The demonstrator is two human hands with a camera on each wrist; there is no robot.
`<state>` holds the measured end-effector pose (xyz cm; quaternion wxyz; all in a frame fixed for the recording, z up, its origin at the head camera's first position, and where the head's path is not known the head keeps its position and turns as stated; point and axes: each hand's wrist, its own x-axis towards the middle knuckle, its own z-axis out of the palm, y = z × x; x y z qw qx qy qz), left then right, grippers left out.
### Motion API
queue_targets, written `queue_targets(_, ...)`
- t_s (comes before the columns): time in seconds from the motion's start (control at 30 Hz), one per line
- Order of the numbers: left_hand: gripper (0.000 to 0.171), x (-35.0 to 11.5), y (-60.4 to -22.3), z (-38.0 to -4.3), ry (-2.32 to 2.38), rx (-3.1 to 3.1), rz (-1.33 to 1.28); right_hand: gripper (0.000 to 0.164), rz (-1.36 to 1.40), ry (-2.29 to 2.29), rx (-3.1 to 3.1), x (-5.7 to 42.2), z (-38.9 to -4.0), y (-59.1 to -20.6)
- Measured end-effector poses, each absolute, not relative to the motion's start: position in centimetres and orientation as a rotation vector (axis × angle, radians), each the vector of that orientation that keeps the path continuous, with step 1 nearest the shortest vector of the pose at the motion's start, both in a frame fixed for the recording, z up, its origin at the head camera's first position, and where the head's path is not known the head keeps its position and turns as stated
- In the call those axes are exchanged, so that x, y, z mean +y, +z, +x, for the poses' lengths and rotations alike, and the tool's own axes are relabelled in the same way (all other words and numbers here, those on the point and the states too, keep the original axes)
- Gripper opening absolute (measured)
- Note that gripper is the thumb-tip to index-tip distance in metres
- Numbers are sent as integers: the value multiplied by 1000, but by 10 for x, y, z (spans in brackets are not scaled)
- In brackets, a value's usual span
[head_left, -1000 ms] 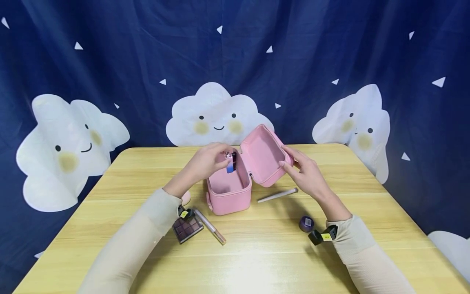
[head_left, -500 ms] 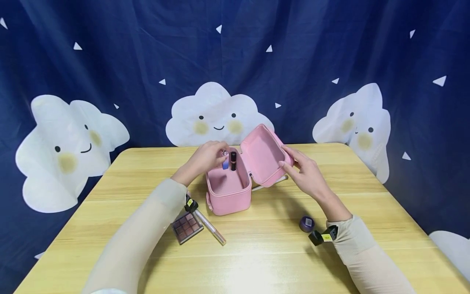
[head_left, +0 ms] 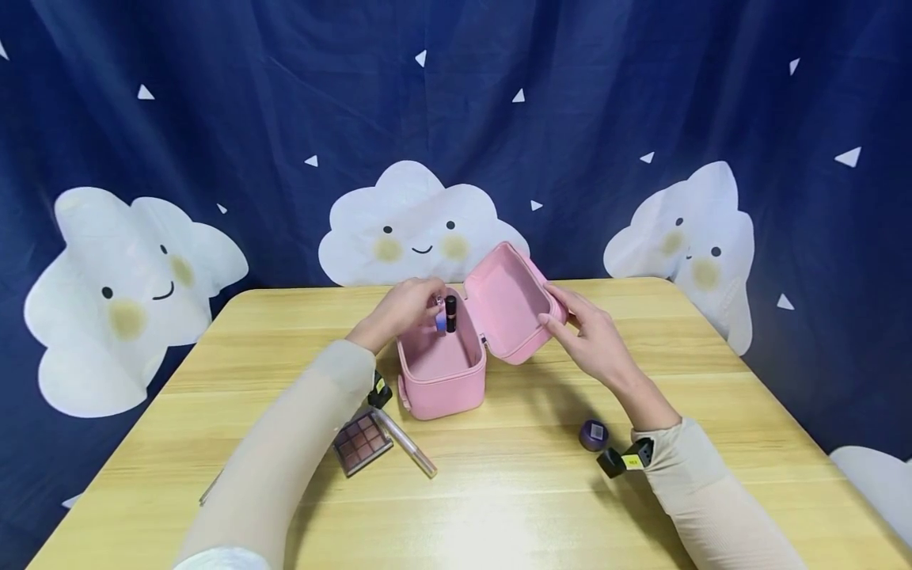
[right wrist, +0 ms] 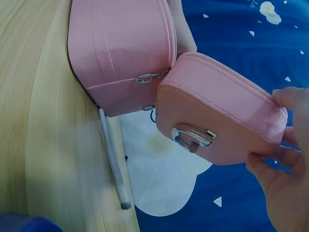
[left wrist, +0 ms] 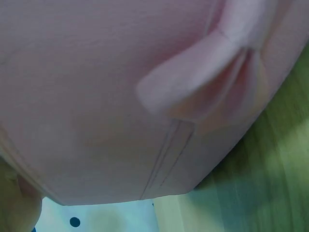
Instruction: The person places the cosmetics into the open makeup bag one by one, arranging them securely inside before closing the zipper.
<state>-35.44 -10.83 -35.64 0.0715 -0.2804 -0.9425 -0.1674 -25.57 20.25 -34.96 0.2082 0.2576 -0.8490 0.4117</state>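
A pink cosmetic case stands on the table with its lid swung out to the right. My left hand reaches over the case's left wall and pinches a small blue item inside; its shiny top is mostly hidden by the fingers. Beside it a black lipstick tube stands upright in the case. My right hand grips the lid's outer edge, thumb on one side and fingers on the other. The left wrist view shows the case's side with a pink bow.
An eyeshadow palette and a slim tube lie left of the case, near my left sleeve. A round purple jar sits by my right wrist. A makeup brush lies near the case. A cloud-patterned curtain hangs behind.
My left hand has shifted slightly left inside the case with the blue item, away from and then back near the lipstick. The brush has rolled away behind the lid. My right hand stays put.
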Motion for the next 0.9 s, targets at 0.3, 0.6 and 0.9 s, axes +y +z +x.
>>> queue_targets(0.3,23,-106,-360,-360,-324,-2802,-871,51,724,1138,-2361,201,-255,-349)
queue_targets(0.6,25,-105,-361,-363,-189,-2783,-900,51,727,1134,-2362,200,-254,-349)
queue_targets(0.9,22,-103,-364,-368,-47,-2752,-942,49,717,1146,-2358,202,-254,-350)
